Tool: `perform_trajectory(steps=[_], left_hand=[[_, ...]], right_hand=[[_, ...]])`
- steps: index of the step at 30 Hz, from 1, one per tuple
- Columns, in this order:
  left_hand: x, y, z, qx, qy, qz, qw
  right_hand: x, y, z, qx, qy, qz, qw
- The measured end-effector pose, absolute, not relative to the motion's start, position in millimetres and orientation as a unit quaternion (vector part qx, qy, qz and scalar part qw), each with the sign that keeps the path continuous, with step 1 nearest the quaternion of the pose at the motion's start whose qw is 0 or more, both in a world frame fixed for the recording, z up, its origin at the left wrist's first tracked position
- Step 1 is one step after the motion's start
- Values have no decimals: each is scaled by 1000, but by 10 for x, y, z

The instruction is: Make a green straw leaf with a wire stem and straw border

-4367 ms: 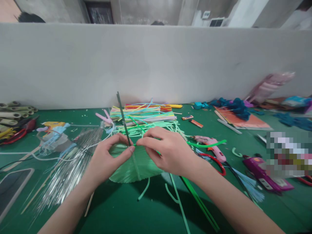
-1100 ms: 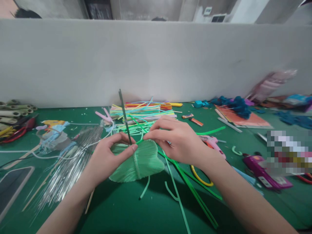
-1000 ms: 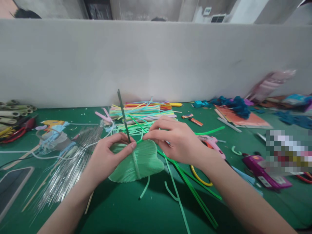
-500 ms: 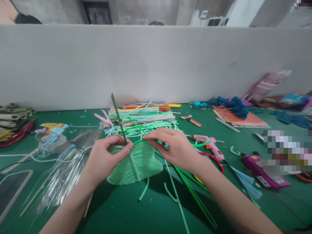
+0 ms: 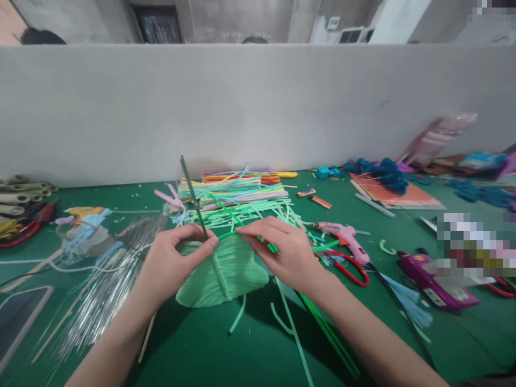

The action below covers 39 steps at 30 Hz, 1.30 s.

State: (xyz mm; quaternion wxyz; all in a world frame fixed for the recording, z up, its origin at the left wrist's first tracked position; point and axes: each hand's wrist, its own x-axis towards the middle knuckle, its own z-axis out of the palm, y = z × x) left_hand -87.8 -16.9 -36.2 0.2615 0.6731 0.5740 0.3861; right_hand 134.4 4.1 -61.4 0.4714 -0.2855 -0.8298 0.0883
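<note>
A light green leaf made of pipe cleaners (image 5: 237, 274), with a raised midrib, hangs between my two hands above the table. My left hand (image 5: 183, 255) pinches it at its upper edge, by the base of a dark green stem (image 5: 190, 188) that slants up and away. Between thumb and fingers of my right hand (image 5: 282, 244) is a bright green pipe cleaner (image 5: 228, 235), which runs along the leaf's upper edge to my left fingertips. Its free end comes out to the right behind my right hand.
Colourful pipe cleaners (image 5: 242, 188) are heaped against the white partition (image 5: 242, 107). On the right lie a pink glue gun (image 5: 350, 236), red-handled scissors (image 5: 352, 269) and a purple glue gun (image 5: 431, 279). Silvery wires (image 5: 108, 290) and a phone (image 5: 24, 322) lie left.
The free end of the bright green pipe cleaner has dropped a little and shifted left. Both hands keep their pinch on the leaf and strip. The whole view has shifted slightly.
</note>
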Motion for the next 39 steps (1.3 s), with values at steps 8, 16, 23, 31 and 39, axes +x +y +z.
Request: perform_trajectory(steps=[8, 16, 23, 31, 39], left_hand=[[-903, -160, -400, 673, 569, 391, 263], [-915, -179, -413, 676, 559, 408, 254], [-889, -176, -431, 686, 543, 420, 241], [-874, -166, -396, 677, 555, 416, 245], [-928, -75, -348, 682, 562, 376, 280]], right_hand=[[1312, 89, -561, -277, -827, 71, 484], [1324, 120, -557, -283, -849, 50, 443], [1341, 150, -516, -270, -874, 0, 404], [1364, 182, -479, -260, -877, 49, 401], [1405, 150, -416, -298, -861, 63, 406]])
